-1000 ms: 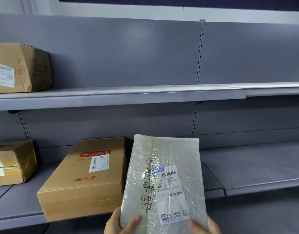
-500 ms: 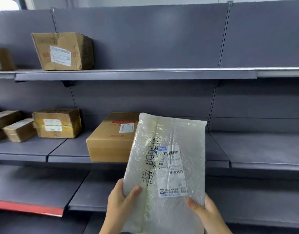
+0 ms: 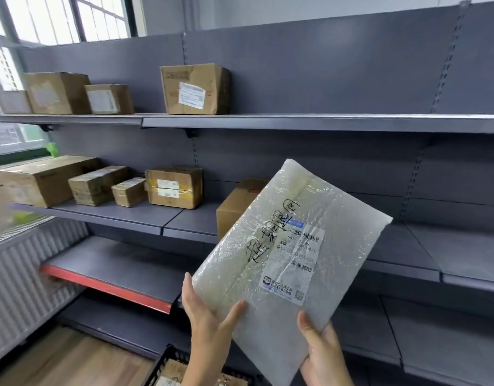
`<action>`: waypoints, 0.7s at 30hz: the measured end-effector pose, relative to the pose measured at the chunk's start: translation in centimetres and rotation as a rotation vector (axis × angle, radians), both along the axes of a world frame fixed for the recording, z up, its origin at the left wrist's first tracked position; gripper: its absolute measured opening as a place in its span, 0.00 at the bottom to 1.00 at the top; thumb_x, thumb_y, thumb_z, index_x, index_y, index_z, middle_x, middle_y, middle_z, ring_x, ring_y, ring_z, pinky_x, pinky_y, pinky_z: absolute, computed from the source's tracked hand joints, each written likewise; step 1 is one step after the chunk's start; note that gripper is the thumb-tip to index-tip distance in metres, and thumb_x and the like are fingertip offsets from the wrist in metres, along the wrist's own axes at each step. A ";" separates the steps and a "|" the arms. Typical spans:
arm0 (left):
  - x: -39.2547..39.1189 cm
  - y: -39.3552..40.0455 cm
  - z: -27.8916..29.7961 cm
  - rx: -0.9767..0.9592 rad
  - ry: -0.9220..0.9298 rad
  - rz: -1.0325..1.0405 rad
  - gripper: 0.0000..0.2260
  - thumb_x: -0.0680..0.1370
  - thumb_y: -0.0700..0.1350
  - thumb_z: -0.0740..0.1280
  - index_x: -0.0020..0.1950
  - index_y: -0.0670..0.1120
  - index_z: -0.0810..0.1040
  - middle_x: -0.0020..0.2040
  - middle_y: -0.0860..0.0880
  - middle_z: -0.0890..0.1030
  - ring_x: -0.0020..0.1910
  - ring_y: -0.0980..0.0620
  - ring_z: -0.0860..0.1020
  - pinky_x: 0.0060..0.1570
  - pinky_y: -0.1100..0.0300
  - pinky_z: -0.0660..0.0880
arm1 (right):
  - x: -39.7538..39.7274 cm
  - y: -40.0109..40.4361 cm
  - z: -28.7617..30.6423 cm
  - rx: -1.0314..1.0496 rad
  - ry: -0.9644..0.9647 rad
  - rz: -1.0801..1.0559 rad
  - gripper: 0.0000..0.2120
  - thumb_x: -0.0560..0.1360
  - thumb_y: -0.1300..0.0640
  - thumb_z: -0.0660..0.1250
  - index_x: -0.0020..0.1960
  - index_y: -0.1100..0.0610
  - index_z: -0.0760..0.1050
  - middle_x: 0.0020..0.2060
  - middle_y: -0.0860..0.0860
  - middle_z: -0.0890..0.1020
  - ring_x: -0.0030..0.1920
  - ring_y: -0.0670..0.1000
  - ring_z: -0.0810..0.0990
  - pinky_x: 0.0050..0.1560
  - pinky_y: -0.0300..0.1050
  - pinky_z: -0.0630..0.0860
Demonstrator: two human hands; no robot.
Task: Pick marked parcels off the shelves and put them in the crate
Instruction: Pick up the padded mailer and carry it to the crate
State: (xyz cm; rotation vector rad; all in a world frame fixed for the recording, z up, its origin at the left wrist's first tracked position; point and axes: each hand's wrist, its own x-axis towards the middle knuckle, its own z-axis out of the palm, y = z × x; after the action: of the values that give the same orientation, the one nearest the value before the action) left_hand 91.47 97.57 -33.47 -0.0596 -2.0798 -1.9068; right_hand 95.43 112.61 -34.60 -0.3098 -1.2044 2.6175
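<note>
In front of grey metal shelving, a bubble-wrap parcel [image 3: 293, 263] was held up in the air by both hands, tilted so its top leaned to the right. It bore black handwritten marks and a white shipping label with barcodes. The left hand [image 3: 209, 316] held the parcel's lower left edge, thumb pressed on its front and fingers [image 3: 188, 282] behind. The right hand [image 3: 322, 349] gripped the lower right edge, thumb on the front.

Below the hands, at the bottom edge, stood a black crate [image 3: 163, 363] on the wooden floor [image 3: 64, 363], with something tan inside.

Behind the parcel, a cardboard box [image 3: 234, 207] sat on the middle shelf [image 3: 167, 218], partly hidden. Further left on that shelf lay four more brown boxes. The upper shelf [image 3: 296, 121] carried a taped box with a white label [image 3: 195, 89] and other boxes to its left. A white radiator [image 3: 23, 282] and windows [image 3: 59, 18] were at the left.
</note>
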 end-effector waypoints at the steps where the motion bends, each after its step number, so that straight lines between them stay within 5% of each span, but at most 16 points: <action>1: 0.0 -1.3 0.0 0.004 0.025 -0.001 0.51 0.66 0.41 0.77 0.76 0.52 0.44 0.73 0.55 0.51 0.72 0.55 0.55 0.72 0.54 0.56 | -0.2 -1.4 0.0 -0.025 0.019 0.015 0.38 0.55 0.51 0.79 0.61 0.62 0.72 0.48 0.62 0.83 0.47 0.62 0.83 0.38 0.51 0.82; 5: 0.1 -5.9 0.3 0.106 0.054 -0.072 0.55 0.62 0.41 0.79 0.75 0.58 0.43 0.74 0.57 0.56 0.68 0.52 0.67 0.67 0.49 0.66 | -1.2 -7.8 0.4 -0.075 0.028 0.026 0.28 0.66 0.59 0.64 0.65 0.63 0.68 0.54 0.65 0.79 0.56 0.65 0.78 0.45 0.57 0.80; 9: 0.2 -11.5 -0.5 0.292 0.004 -0.087 0.48 0.65 0.35 0.77 0.75 0.51 0.51 0.69 0.46 0.68 0.59 0.53 0.75 0.59 0.55 0.75 | -1.3 -15.4 1.0 -0.048 0.019 0.123 0.26 0.66 0.57 0.67 0.63 0.60 0.70 0.53 0.64 0.81 0.52 0.64 0.81 0.42 0.53 0.81; 12: 0.0 -17.2 -0.5 0.369 -0.001 -0.086 0.41 0.64 0.36 0.77 0.69 0.56 0.61 0.63 0.45 0.75 0.58 0.47 0.78 0.56 0.43 0.76 | -1.1 -20.0 1.0 -0.008 -0.014 0.162 0.28 0.62 0.57 0.74 0.59 0.62 0.73 0.51 0.62 0.82 0.51 0.62 0.81 0.45 0.50 0.79; 14: -0.1 -21.1 0.0 0.394 -0.026 -0.115 0.40 0.64 0.34 0.75 0.69 0.58 0.63 0.63 0.44 0.76 0.57 0.44 0.79 0.53 0.41 0.77 | -1.2 -21.8 1.0 -0.036 -0.035 0.150 0.22 0.63 0.60 0.70 0.56 0.63 0.73 0.49 0.61 0.82 0.49 0.59 0.80 0.44 0.48 0.78; 18: -0.8 -27.6 1.1 0.343 -0.079 -0.156 0.42 0.69 0.28 0.69 0.74 0.56 0.56 0.60 0.44 0.77 0.49 0.51 0.82 0.38 0.56 0.81 | -2.1 -21.4 0.7 -0.181 -0.010 0.024 0.07 0.74 0.61 0.62 0.51 0.57 0.74 0.47 0.56 0.80 0.47 0.54 0.79 0.36 0.42 0.81; 21: -1.9 -30.8 1.2 0.341 -0.109 -0.206 0.43 0.65 0.29 0.72 0.73 0.56 0.59 0.58 0.43 0.78 0.45 0.52 0.83 0.34 0.59 0.80 | -3.0 -19.2 0.6 -0.117 -0.015 -0.011 0.07 0.77 0.64 0.59 0.50 0.57 0.75 0.44 0.54 0.83 0.41 0.51 0.83 0.34 0.42 0.81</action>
State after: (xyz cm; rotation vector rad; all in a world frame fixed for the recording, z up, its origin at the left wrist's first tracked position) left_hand 89.55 66.72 -32.30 -0.0959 -1.8427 -2.4138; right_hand 92.44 93.39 -34.03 -0.3569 -1.0523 2.6859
